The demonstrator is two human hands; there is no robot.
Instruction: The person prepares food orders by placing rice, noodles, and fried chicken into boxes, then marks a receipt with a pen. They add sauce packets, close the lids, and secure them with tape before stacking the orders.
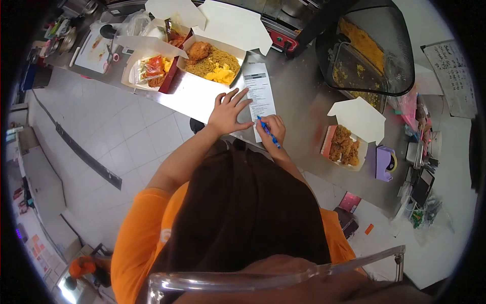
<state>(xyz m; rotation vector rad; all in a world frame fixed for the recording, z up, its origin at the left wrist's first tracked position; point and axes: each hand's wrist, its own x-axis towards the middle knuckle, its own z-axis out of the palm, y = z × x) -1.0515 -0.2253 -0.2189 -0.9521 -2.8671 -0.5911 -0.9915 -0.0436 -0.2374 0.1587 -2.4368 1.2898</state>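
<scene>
A long, narrow white paper slip with dark print point(259, 93) lies flat on the grey metal counter point(298, 101), just beyond my two bare hands. Its long axis runs away from the body, the far end leaning slightly left. My right hand point(276, 126) is at the slip's near end, over its right edge, and is the nearer of the two to that end. It pinches a slim blue patterned pen point(274, 140) between thumb and fingers; the pen slants, its tip forward and left at the lower part of the paper, its back end toward the body. I cannot tell whether the tip touches the paper.

My left hand point(225, 115) is spread, palm down, along the slip's left side, fingers pointing ahead and right, thumb reaching toward the right hand at the paper's near part.

The slip looks smooth and thin, with a dark band across its far part and rows of print below, too small to read.

Ahead and left of the left hand sits an open white box of noodles, yellow egg and fried chicken point(215, 63). To the right of the right hand, well apart, is an open red-sided box of fried chicken point(344, 147), with a purple tape dispenser point(385, 163) just beside it.
</scene>
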